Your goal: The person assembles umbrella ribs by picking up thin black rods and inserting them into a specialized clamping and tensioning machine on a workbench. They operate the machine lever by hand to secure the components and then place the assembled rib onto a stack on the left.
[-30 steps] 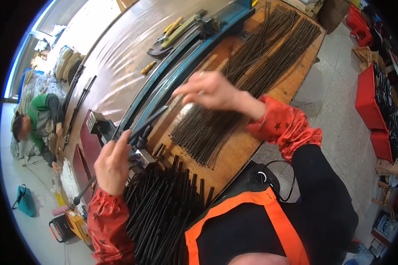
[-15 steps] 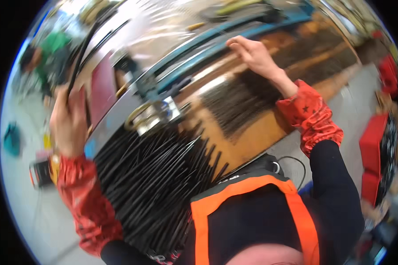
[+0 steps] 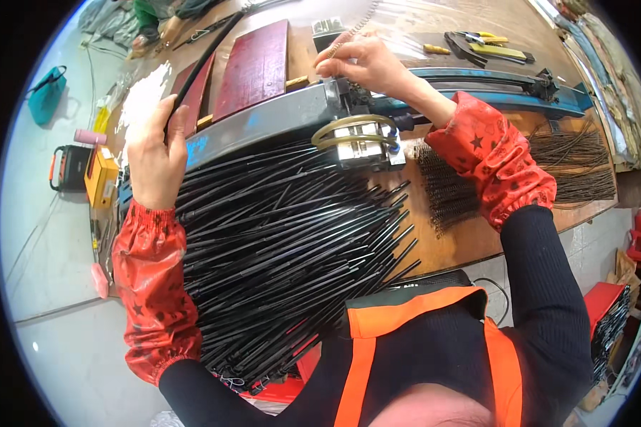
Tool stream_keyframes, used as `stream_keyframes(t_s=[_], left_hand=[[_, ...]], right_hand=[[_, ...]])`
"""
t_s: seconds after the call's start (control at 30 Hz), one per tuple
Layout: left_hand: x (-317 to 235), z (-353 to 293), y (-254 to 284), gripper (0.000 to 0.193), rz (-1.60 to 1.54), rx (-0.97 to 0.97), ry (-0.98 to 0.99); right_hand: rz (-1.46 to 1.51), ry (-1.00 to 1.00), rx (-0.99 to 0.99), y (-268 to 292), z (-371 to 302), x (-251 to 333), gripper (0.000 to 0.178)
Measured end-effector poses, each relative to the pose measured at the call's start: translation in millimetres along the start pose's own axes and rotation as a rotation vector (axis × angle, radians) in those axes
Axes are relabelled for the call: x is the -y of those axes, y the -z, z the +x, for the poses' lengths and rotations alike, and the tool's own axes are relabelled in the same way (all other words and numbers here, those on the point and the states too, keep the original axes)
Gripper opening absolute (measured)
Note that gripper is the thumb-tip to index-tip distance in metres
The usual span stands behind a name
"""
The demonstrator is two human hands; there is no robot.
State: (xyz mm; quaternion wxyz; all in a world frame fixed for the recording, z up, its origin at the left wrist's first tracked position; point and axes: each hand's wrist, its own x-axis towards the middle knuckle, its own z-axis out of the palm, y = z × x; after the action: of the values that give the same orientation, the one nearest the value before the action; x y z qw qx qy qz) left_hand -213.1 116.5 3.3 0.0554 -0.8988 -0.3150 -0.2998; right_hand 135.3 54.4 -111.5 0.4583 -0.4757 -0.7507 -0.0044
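My left hand [image 3: 158, 153] is closed around one end of a long black rod [image 3: 205, 65], which slants up and away over the far side of the bench. Between the thumb and fingers of my right hand [image 3: 370, 65] is a long thin coil spring [image 3: 353, 30], curving away beyond the fingertips. That hand is above a blue-and-grey bench machine [image 3: 327, 99] with a yellowish hose loop and a shiny metal block [image 3: 360, 148]. Many similar black rods [image 3: 285, 242] lie heaped before me, below the machine. Under my right forearm rest bundles of dark springs [image 3: 577, 167].
Two dark red boards [image 3: 255, 67] lie behind the machine's grey rail. Pliers and other hand tools [image 3: 488, 48] are at the far right of the wooden bench [image 3: 470, 245]. To the left stand a yellow box [image 3: 101, 178] and a teal bag [image 3: 48, 95]. A red bin [image 3: 605, 306] is at right.
My right hand has moved left from over the spring bundles to above the machine, now with a spring visible in it. My left hand still holds the rod. The view has turned.
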Motion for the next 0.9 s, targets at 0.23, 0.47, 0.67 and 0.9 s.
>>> stream_keyframes(t_s=[0.23,0.47,0.67,0.9], left_hand=[[0,-3,-7,0.027,-0.064,0.047,0.073],[34,-12,-16,0.026,-0.006,0.121,0.020],[35,-13,-76,0.023,-0.200,0.178,-0.139],[-27,22,-151,0.021,-0.224,0.335,-0.230]], right_hand=[[-0.287,0.005,0.378,-11,19,23,0.020],[-0.606,0.231,-0.044,40,-27,-8,0.006],[-0.911,-0.087,-0.058,182,-132,-40,0.009],[-0.801,-0.166,-0.009,211,-163,-43,0.006]])
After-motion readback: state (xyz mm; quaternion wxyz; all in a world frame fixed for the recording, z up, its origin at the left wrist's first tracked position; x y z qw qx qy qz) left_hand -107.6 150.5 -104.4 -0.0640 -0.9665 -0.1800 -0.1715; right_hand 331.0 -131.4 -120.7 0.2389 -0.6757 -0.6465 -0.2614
